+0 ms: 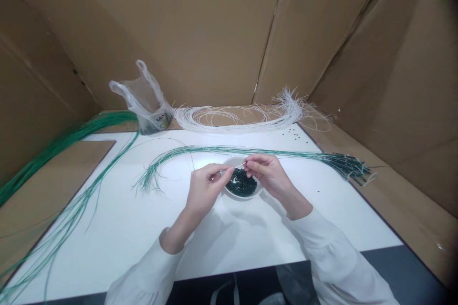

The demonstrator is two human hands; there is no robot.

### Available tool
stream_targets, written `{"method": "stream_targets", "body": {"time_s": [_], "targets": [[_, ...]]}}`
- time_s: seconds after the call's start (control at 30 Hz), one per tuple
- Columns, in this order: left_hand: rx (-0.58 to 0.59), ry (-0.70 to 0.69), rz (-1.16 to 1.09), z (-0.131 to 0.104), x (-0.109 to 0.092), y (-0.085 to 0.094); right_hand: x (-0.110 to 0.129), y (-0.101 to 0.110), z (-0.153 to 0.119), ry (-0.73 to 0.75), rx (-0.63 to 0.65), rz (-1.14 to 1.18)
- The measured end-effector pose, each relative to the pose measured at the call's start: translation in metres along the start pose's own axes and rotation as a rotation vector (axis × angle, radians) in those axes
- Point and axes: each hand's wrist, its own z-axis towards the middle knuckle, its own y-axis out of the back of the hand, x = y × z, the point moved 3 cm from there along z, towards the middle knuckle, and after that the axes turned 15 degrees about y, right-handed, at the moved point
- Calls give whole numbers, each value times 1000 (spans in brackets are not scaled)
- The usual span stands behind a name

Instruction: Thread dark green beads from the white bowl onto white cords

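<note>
Above a white bowl (232, 162) of small dark beads (245, 188), my two hands meet with their fingertips close together. My left hand (204, 187) is closed in a pinch on a thin pale strand (238, 166), which runs across to the right. At the strand's other end my right hand (271, 177) is pinched shut, and a tiny dark bead shows at its fingertips. Whether the bead is on the strand is too small to tell. A bundle of green strands (214, 149) lies behind the bowl, its dark-beaded ends to the right.
A coil of white strands (214, 128) lies along the back, beside a plastic bag (148, 109). Long green strands (60, 147) spread down the left side. Loose beads (295, 136) dot the white table (143, 228) at the back right. Cardboard walls (214, 38) enclose the table.
</note>
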Motion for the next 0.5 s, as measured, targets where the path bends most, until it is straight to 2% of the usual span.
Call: {"method": "stream_targets", "body": {"time_s": [0.5], "targets": [[14,15,7,1,1,0,0,1,0,19,6,-8]]}}
